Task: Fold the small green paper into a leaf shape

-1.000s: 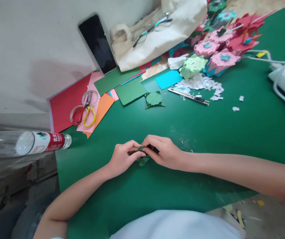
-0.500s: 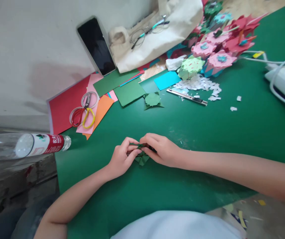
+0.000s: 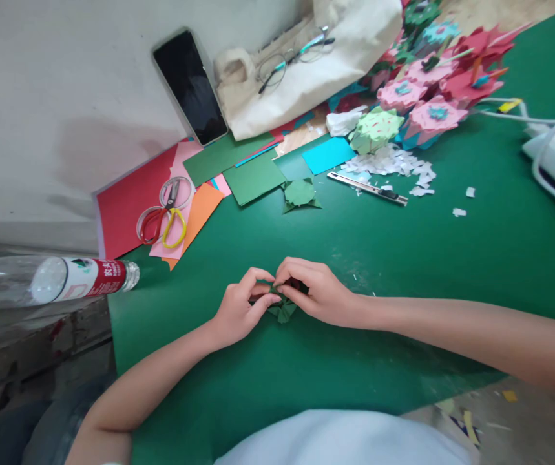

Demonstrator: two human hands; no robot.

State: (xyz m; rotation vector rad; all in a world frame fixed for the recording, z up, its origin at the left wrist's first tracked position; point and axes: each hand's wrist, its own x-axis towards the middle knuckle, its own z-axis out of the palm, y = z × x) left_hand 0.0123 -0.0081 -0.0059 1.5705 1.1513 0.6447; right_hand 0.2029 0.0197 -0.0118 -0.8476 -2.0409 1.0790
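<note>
A small folded green paper piece (image 3: 283,312) rests on the green table near its front, partly covered by my fingers. My left hand (image 3: 244,309) grips its left side, with thumb and fingers bent round the edge. From the right, my right hand (image 3: 312,290) pinches its upper part between thumb and forefinger. The fingertips of both hands nearly meet above the paper, so the folds there are hidden. Beyond my hands lies another green folded paper piece (image 3: 300,194), close to a stack of green paper squares (image 3: 255,182).
Scissors (image 3: 172,210) lie on coloured paper sheets (image 3: 126,206) at the left, above a plastic bottle (image 3: 83,281). A utility knife (image 3: 368,188), white paper scraps (image 3: 388,161), paper flowers (image 3: 435,116), a phone (image 3: 190,87) and a cloth bag (image 3: 296,97) with glasses line the back.
My fingers have shifted slightly on the green paper, and my right thumb and forefinger now pinch closer together at its top. The whole view has moved a little.
</note>
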